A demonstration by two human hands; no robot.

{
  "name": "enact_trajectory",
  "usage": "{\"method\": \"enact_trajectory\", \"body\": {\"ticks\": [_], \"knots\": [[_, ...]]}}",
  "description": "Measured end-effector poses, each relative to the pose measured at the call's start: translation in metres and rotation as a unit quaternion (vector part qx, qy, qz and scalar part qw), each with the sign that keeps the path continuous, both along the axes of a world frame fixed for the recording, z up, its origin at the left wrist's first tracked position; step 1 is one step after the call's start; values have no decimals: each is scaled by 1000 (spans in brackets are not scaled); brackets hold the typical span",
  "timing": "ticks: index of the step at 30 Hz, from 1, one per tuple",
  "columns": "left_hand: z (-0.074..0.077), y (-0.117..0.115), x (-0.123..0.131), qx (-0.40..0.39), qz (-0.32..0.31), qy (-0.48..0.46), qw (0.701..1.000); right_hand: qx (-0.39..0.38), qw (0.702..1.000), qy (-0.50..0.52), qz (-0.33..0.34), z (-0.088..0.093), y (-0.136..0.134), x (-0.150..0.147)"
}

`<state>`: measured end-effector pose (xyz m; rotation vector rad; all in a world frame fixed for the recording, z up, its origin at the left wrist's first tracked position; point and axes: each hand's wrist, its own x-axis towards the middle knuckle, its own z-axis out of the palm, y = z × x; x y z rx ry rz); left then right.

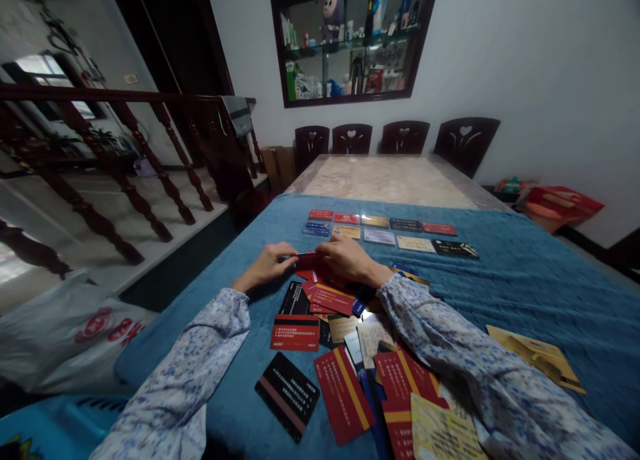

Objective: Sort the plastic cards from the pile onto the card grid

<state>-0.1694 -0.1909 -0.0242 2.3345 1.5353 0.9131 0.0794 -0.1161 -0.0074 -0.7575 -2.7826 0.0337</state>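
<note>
Left hand (pixel 265 265), right hand (pixel 350 257): both grips closed on flat red plastic card (pixel 306 257), centre of blue-clothed surface (pixel 525 280). Two neat card rows (pixel 385 232) laid at 12 o'clock; loose card heap (pixel 350 360) at 6 o'clock not yet laid out.

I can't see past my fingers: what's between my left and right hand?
In the head view, one red card spans the gap. The left hand and the right hand pinch its ends, beside the loose card pile.

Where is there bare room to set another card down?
Bare: blue cloth right of the two card rows, down to the yellow cards; cloth left of the left hand; marble tabletop beyond the rows. Crowded: loose card pile by the right hand; both grip a red card.
</note>
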Motion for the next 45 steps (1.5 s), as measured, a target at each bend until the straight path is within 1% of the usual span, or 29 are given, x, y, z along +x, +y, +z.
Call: {"method": "enact_trajectory", "body": {"ticks": [3, 8, 13, 19, 23, 28, 35, 39, 45], "knots": [[-4, 2, 2, 6, 13, -4, 1000, -6, 1000, -2, -29, 1, -2, 0], [-8, 4, 3, 7, 25, -17, 1000, -9, 999, 4, -46, 1, -4, 0], [-12, 4, 4, 21, 8, -34, 999, 2, 999, -5, -46, 2, -6, 1], [-15, 5, 3, 35, -3, -30, 999, 17, 999, -16, -47, 0, -7, 1], [-14, 3, 4, 43, -7, -17, 999, 17, 998, -24, -53, -2, -7, 0], [-13, 3, 5, 47, -6, 3, 999, 11, 997, -44, -66, 0, -10, -1], [-20, 5, 5, 60, -2, 19, 998, -13, 996, -48, -74, 2, -11, -3], [-23, 6, 4, 62, 9, 33, 998, -23, 996, -38, -76, -2, -10, -3], [-24, 7, 6, 56, 16, 68, 996, -10, 996, -28, -80, -9, -7, -3]]}}
